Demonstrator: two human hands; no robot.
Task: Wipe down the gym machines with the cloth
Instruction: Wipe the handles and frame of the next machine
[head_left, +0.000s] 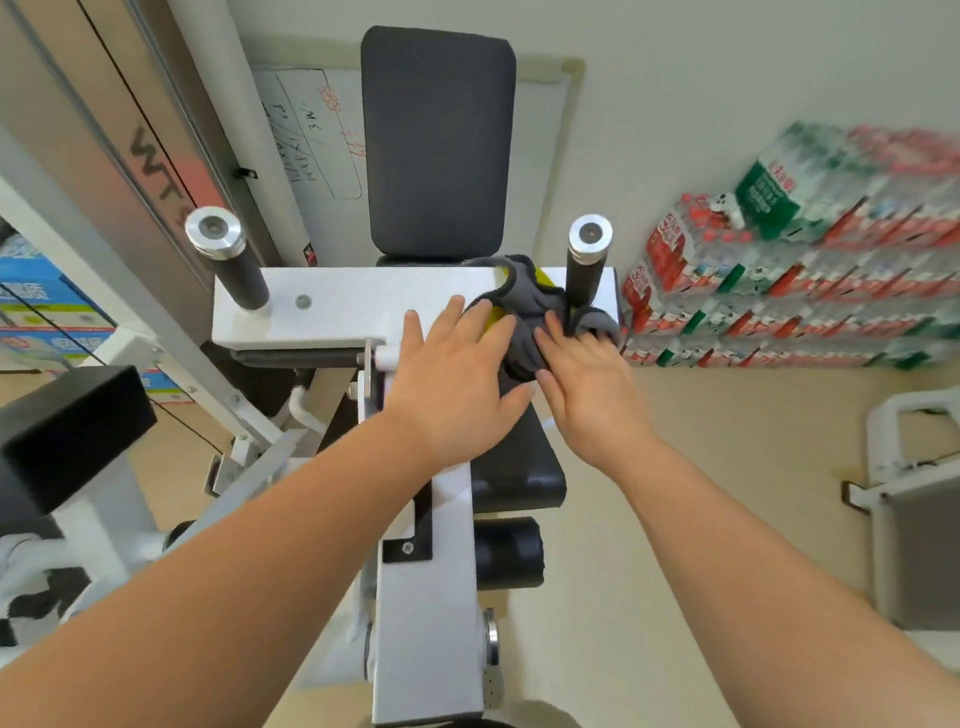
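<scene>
Item: grey cloth (524, 312), bunched on the machine's white crossbar (353, 306), beneath my fingers (449, 318).
Left hand (457, 384): flat, fingers straight and spread, pressing the cloth.
Right hand (587, 382): fingers extended onto the cloth beside the upright handle (583, 270), gripping nothing.

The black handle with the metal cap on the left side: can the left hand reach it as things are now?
Probably yes. The left hand lies open at the grey cloth, and only bare white crossbar lies between it and that black handle.
</scene>
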